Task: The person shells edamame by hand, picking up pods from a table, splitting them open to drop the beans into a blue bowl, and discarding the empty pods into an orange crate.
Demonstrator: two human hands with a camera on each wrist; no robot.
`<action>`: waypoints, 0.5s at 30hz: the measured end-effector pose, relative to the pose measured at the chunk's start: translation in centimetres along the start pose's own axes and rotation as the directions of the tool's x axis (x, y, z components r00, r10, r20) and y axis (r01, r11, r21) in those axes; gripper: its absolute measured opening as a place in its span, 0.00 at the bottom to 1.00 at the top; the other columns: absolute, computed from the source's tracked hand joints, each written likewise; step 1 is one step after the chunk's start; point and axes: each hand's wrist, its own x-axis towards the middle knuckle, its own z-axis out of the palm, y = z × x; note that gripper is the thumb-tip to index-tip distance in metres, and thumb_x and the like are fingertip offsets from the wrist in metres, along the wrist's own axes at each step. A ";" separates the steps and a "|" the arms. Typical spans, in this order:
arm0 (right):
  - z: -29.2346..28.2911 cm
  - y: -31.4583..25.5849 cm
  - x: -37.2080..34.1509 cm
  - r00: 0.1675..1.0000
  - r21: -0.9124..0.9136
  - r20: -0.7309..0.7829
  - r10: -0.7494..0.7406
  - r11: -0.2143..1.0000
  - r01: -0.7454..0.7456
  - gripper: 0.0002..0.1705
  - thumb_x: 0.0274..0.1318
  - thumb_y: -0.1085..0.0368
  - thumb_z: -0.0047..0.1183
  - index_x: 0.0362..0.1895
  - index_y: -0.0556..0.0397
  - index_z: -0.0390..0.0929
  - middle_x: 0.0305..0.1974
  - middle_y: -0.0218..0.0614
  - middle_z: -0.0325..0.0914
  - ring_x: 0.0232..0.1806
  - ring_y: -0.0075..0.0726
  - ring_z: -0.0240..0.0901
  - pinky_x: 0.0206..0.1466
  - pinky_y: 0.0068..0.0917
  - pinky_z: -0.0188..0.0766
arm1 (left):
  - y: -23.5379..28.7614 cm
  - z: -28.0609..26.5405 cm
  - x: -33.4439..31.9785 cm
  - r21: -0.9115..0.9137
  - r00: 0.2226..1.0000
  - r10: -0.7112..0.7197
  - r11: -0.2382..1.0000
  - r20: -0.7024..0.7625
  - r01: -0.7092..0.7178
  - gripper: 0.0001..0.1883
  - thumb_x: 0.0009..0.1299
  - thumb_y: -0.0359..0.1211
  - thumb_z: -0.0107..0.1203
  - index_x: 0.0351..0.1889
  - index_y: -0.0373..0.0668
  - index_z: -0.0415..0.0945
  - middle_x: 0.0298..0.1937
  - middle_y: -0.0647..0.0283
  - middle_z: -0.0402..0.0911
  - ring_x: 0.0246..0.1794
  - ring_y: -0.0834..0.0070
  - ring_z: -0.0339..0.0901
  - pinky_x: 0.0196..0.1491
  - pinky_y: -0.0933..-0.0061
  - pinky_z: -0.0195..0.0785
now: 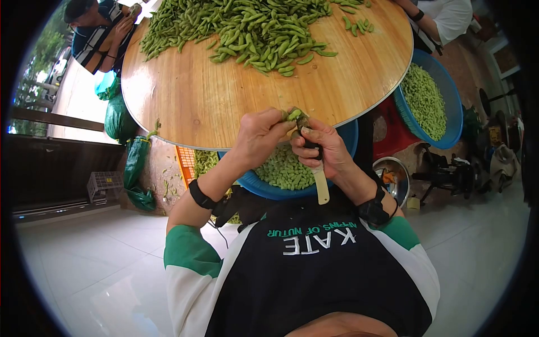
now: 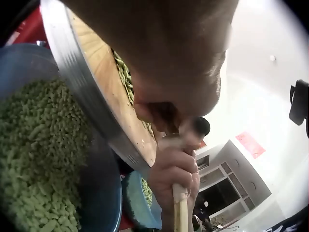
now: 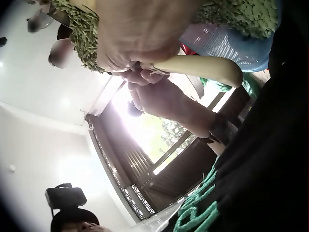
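Note:
Over the near edge of the round wooden table, my left hand (image 1: 259, 135) pinches a green bean pod (image 1: 293, 114) between thumb and fingers. My right hand (image 1: 327, 149) meets it there, fingers wrapped round a tool with a cream handle (image 1: 321, 186); the handle points down toward my body and the working end is hidden among the fingers. In the right wrist view the handle (image 3: 207, 68) juts out beneath the palm. Directly below both hands, a blue tub (image 1: 352, 137) holds shelled green beans (image 1: 285, 171).
A large heap of bean pods (image 1: 264, 33) covers the far side of the wooden table (image 1: 213, 101). At right stands another blue tub (image 1: 456, 121) of shelled beans, with a metal bowl (image 1: 401, 174) nearby. An orange crate (image 1: 185, 167) is at left. Two people sit across the table.

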 end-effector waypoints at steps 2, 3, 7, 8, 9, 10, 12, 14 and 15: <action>-0.4 0.0 -0.2 0.999 -0.038 -0.029 -0.026 0.999 0.025 0.19 0.64 0.68 0.45 0.59 0.51 0.69 0.31 0.33 0.72 0.19 0.18 0.55 0.16 0.12 0.54 | 0.0 -0.1 0.2 -0.214 0.981 -0.185 0.957 0.065 0.195 0.07 0.64 0.28 0.58 0.29 0.33 0.77 0.22 0.63 0.75 0.20 0.76 0.70 0.24 0.75 0.62; -0.7 -0.1 -0.2 0.999 -0.039 -0.030 -0.028 0.999 0.027 0.19 0.64 0.68 0.45 0.59 0.51 0.69 0.31 0.33 0.72 0.19 0.18 0.55 0.16 0.12 0.54 | 0.0 -0.1 0.3 -0.402 0.924 -0.342 0.832 0.170 0.382 0.08 0.65 0.29 0.57 0.28 0.33 0.77 0.20 0.66 0.75 0.19 0.81 0.68 0.23 0.78 0.61; -0.6 -0.4 -0.5 0.997 -0.194 -0.054 -0.057 0.980 0.045 0.16 0.63 0.69 0.46 0.55 0.55 0.71 0.30 0.33 0.74 0.17 0.17 0.56 0.15 0.13 0.54 | 0.0 -0.1 0.4 -0.455 0.855 -0.440 0.724 0.274 0.518 0.09 0.67 0.30 0.56 0.28 0.33 0.77 0.21 0.71 0.75 0.20 0.87 0.65 0.22 0.82 0.58; -0.3 -0.3 -0.7 0.988 -0.301 -0.112 -0.109 0.951 0.071 0.15 0.63 0.70 0.47 0.53 0.56 0.72 0.30 0.32 0.74 0.17 0.17 0.57 0.15 0.14 0.54 | 0.0 0.3 0.2 -0.420 0.885 -0.412 0.779 0.216 0.465 0.09 0.67 0.31 0.56 0.28 0.33 0.77 0.20 0.70 0.74 0.20 0.87 0.65 0.22 0.81 0.58; -0.1 -0.2 -0.7 0.988 -0.301 -0.112 -0.109 0.951 0.071 0.15 0.63 0.70 0.47 0.53 0.56 0.72 0.30 0.32 0.74 0.17 0.17 0.57 0.15 0.14 0.54 | 0.0 0.6 0.0 -0.380 0.912 -0.378 0.829 0.159 0.410 0.09 0.66 0.31 0.56 0.27 0.34 0.77 0.19 0.68 0.73 0.19 0.87 0.64 0.22 0.80 0.59; 0.1 -0.1 -0.7 0.967 -0.486 -0.114 -0.228 0.862 0.146 0.15 0.62 0.70 0.48 0.53 0.56 0.72 0.30 0.31 0.73 0.18 0.16 0.59 0.17 0.14 0.55 | -0.3 0.9 -0.1 -0.380 0.912 -0.378 0.829 0.160 0.410 0.09 0.66 0.31 0.56 0.27 0.34 0.77 0.19 0.68 0.73 0.19 0.87 0.64 0.22 0.80 0.59; 0.2 0.1 -0.6 0.934 -0.651 -0.094 -0.344 0.731 0.204 0.15 0.61 0.71 0.50 0.52 0.57 0.72 0.30 0.30 0.73 0.19 0.15 0.61 0.19 0.14 0.57 | -0.4 1.2 -0.2 -0.159 0.969 -0.244 0.956 0.028 0.245 0.10 0.63 0.32 0.57 0.24 0.33 0.74 0.18 0.59 0.73 0.17 0.74 0.70 0.23 0.71 0.63; 0.3 0.3 -0.4 0.880 -0.846 -0.054 -0.473 0.489 0.211 0.16 0.59 0.72 0.52 0.52 0.57 0.71 0.31 0.30 0.73 0.22 0.16 0.63 0.22 0.15 0.59 | 0.4 1.3 -0.4 0.013 0.985 -0.170 0.985 -0.001 0.170 0.10 0.62 0.32 0.56 0.23 0.33 0.72 0.19 0.54 0.73 0.19 0.64 0.72 0.25 0.65 0.64; -0.1 0.3 -0.2 0.880 -0.846 -0.052 -0.472 0.489 0.212 0.16 0.59 0.72 0.52 0.52 0.57 0.71 0.31 0.30 0.73 0.22 0.16 0.63 0.22 0.15 0.59 | 0.9 1.4 -0.5 0.187 0.996 -0.092 0.978 -0.019 0.094 0.10 0.61 0.32 0.55 0.23 0.33 0.70 0.21 0.49 0.73 0.21 0.54 0.74 0.26 0.60 0.65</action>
